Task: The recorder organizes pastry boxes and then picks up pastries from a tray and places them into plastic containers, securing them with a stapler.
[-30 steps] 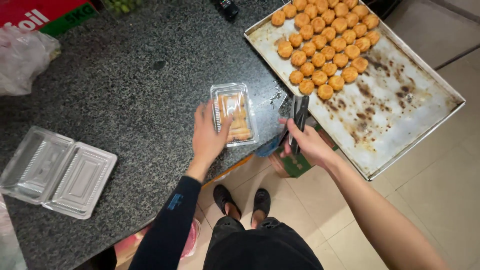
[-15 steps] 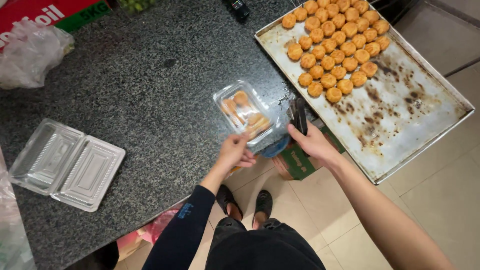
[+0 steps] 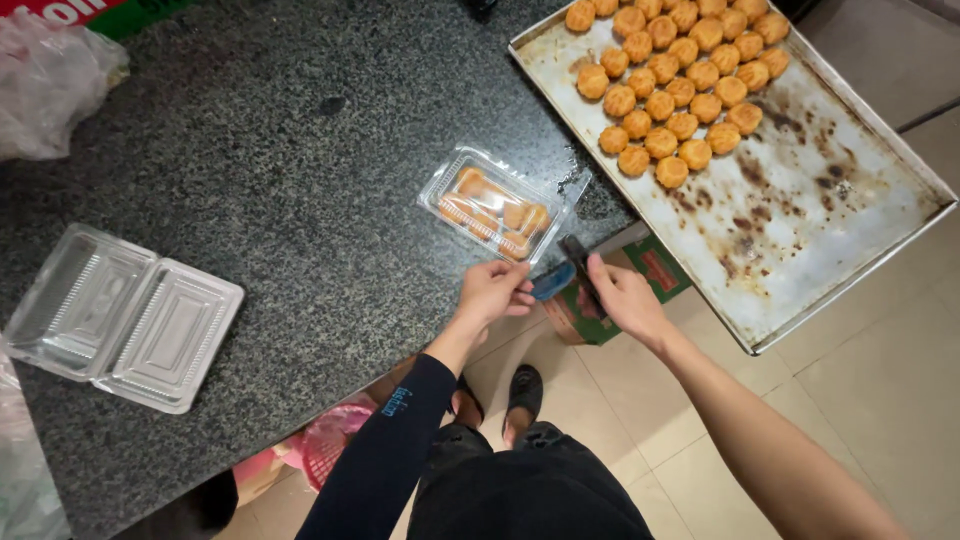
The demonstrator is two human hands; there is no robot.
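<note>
A closed clear plastic box [image 3: 493,207] holding several golden pastries lies near the counter's front edge. My left hand [image 3: 493,291] sits just below it, fingers pinched at the box's near corner by the edge. My right hand [image 3: 622,297] is beside it, gripping a dark stapler-like tool [image 3: 578,262] with a blue part [image 3: 553,281] under it, the tool's tip close to the box's corner. A large stained metal baking tray [image 3: 820,220] to the right carries several round golden pastries [image 3: 680,75] in its far half.
An open, unfilled clear plastic box [image 3: 120,315] lies at the left of the dark granite counter [image 3: 280,150]. A crumpled plastic bag [image 3: 50,80] sits at the far left. Below are a green carton [image 3: 600,320], a pink basket [image 3: 325,445] and tiled floor.
The filled box has turned and slid toward the counter edge. My left hand came off its lid and now pinches at its near corner. My right hand stays beside it with the tool.
</note>
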